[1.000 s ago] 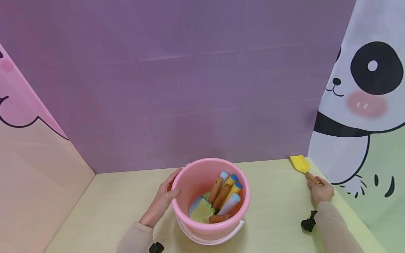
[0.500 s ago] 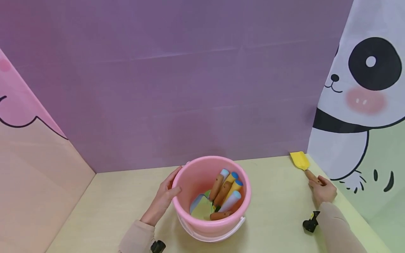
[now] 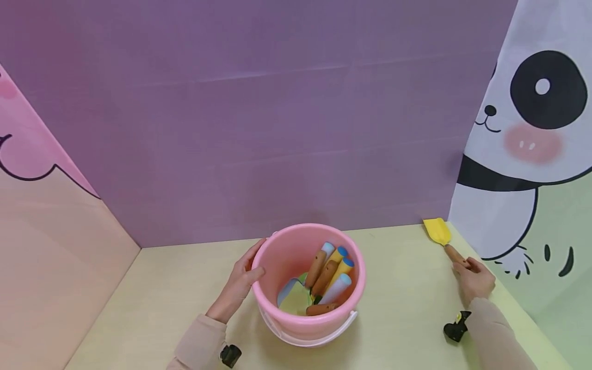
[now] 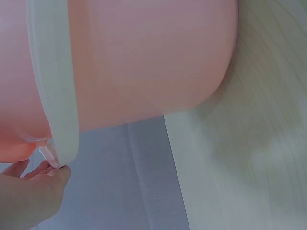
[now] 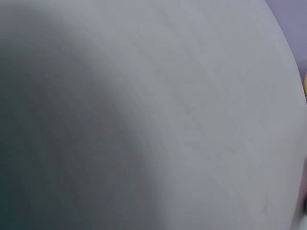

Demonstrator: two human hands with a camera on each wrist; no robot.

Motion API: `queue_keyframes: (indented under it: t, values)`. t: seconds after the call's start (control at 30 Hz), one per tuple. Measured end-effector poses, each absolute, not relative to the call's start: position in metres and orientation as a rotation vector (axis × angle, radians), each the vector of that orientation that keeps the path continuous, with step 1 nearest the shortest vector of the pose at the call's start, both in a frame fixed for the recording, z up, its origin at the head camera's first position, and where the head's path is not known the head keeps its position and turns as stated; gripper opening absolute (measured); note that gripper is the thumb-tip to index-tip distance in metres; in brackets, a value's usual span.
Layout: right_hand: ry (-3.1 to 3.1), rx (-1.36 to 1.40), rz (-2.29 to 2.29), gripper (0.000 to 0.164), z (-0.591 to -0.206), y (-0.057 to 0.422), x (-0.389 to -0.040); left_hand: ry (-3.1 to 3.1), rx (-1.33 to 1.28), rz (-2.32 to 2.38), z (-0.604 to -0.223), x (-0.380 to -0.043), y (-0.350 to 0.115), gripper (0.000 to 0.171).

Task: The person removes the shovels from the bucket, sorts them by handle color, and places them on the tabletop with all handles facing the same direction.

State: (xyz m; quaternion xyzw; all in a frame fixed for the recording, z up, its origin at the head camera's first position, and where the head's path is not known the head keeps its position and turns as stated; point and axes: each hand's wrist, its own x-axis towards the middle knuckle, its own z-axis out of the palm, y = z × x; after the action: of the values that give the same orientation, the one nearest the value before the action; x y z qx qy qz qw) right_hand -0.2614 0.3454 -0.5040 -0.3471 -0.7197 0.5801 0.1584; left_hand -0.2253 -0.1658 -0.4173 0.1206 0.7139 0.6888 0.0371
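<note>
My left hand (image 3: 237, 282) holds the pink bucket (image 3: 305, 319) by its left rim, thumb over the edge and fingers outside. In the left wrist view, fingertips sit by the hinge of the white bail (image 4: 57, 91). Inside the bucket lie several tools with brown, yellow and pale handles (image 3: 336, 288), their lower ends partly hidden. At the far right, my right hand (image 3: 476, 282) pinches the rear end of the brown handle of a small yellow toy shovel (image 3: 437, 231). The shovel's blade points to the back right corner. In the right wrist view, the hand is almost wholly out of frame.
A pale wood-grain table (image 3: 398, 298) lies under everything. Behind it rises a purple wall (image 3: 231, 128); a peach and pink panel (image 3: 41, 267) stands at left and a panda-print panel (image 3: 490, 221) at right. Black wrist cameras (image 3: 455, 329) hang at both sleeves.
The right hand has shifted slightly right and back along the shovel's handle, while the shovel stays in its corner. The left hand and bucket have not moved; the head view has tilted a little.
</note>
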Motion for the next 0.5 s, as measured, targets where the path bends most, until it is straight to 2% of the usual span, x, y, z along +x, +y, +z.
queue_keyframes:
  t: [0.5]
  values:
    - [-1.971, -1.022, 1.891, 0.076, -0.5, 0.358, -0.248, 2.178, 0.379, 2.112, -0.42, -0.226, -0.166, 0.066]
